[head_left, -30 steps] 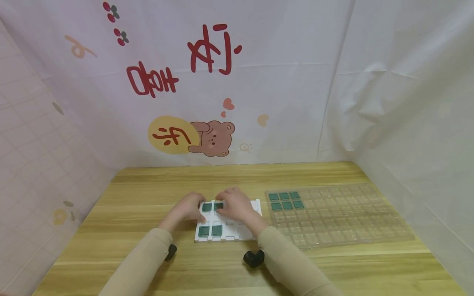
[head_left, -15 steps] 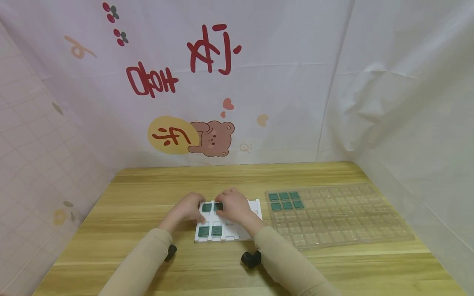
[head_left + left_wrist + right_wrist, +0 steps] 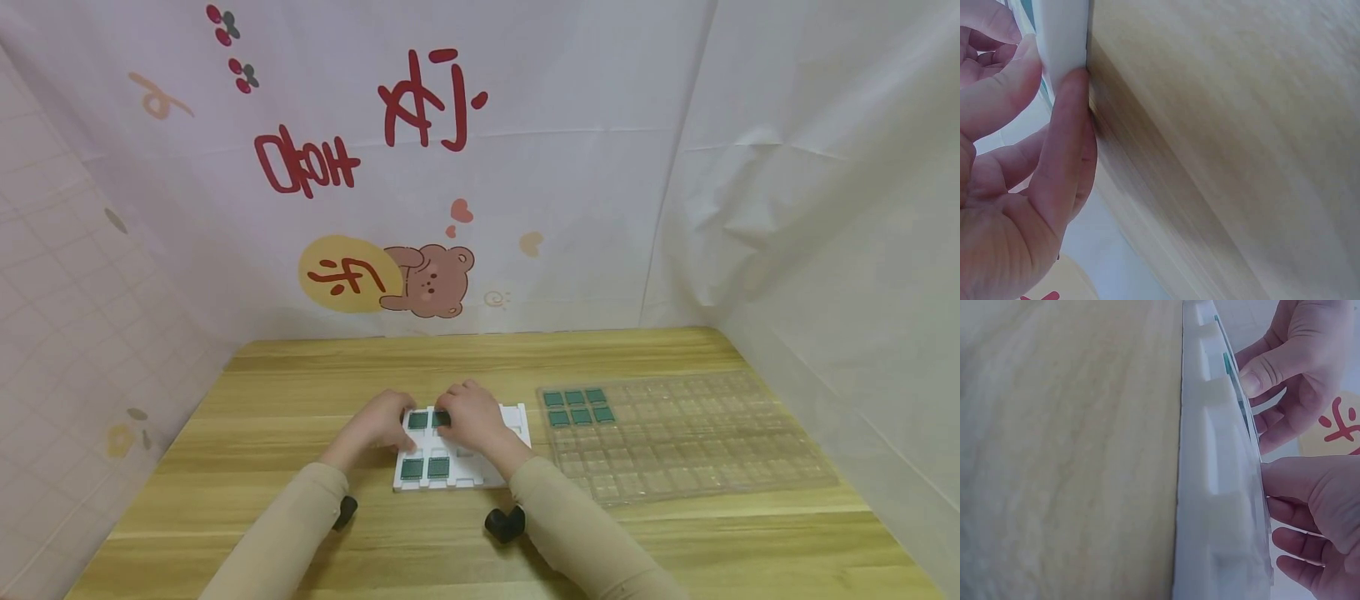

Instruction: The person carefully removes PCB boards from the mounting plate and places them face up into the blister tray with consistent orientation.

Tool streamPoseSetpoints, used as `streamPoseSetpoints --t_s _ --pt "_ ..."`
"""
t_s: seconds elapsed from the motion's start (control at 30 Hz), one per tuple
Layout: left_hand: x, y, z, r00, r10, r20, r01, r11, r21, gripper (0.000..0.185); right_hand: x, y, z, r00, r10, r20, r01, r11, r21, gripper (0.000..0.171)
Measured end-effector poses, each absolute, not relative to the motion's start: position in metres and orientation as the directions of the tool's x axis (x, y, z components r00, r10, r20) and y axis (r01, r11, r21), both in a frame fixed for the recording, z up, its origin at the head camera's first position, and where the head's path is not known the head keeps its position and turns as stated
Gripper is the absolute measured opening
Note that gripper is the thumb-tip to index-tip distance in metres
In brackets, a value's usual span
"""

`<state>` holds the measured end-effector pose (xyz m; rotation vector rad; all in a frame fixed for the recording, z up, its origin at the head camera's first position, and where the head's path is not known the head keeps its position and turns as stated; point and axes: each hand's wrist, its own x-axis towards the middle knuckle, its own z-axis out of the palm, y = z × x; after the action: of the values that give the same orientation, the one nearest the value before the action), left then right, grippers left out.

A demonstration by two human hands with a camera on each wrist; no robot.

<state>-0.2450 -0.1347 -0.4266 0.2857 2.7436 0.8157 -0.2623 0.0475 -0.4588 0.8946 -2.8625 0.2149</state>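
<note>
A white slotted tray [image 3: 516,417] lies flat on the wooden table, with small green circuit boards [image 3: 412,469] in its left slots. My left hand [image 3: 382,419] holds the tray's left end. In the left wrist view its thumb [image 3: 1007,94] is on the upper side and a finger [image 3: 1066,137] lies along the white edge. Over the back row, my right hand [image 3: 471,418] pinches the second green circuit board [image 3: 441,418], which its fingers partly cover. The right wrist view shows the right fingertips [image 3: 1279,478] right at the tray's upper face, beside the left hand [image 3: 1300,356].
To the right lies a clear plastic tray [image 3: 675,425] with rows of pockets; several green circuit boards [image 3: 577,398] fill its back left corner. A black wrist-camera mount [image 3: 506,524] hangs under the right sleeve. White printed curtains [image 3: 570,167] enclose the table.
My right hand and forearm have shifted very slightly left, staying over the same slot. The left hand and both trays look unmoved.
</note>
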Motion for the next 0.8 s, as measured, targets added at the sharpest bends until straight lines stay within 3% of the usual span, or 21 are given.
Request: streamPoseSetpoints --t_s 0.8 --pt "-0.2449 -0.1351 -0.4275 -0.945 0.253 -0.206 0.087 0.804 0.589 0.062 -0.2676 0.0468 -0.4571 -0.822 -0.553 0.137 -0.568 0.811 -0.138 0.027"
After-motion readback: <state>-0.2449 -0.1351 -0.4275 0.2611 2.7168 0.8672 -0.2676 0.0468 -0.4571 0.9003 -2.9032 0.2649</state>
